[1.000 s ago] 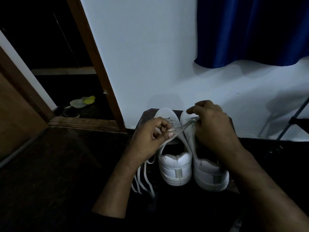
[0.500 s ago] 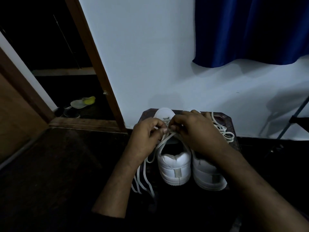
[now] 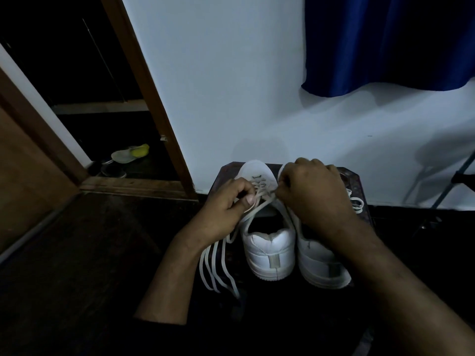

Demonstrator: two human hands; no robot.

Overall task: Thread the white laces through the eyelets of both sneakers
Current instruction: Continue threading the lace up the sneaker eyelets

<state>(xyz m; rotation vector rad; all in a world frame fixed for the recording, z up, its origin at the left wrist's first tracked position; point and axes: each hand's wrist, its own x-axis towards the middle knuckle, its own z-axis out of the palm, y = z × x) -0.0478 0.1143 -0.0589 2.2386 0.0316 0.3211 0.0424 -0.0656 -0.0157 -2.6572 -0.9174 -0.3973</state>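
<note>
Two sneakers point(image 3: 270, 250), two hands point(image 3: 226, 209).

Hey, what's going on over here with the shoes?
A person is lacing a pair of white sneakers that stand side by side on a small dark table. Both hands work over the left sneaker: the left hand and right hand each pinch its white lace near the eyelets. Loose lace ends trail off to the left. The right sneaker is partly hidden by the right arm.

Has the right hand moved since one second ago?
Yes. The right hand moved left, toward the left sneaker; its fingertips are now over that shoe's eyelets instead of the right sneaker.
</note>
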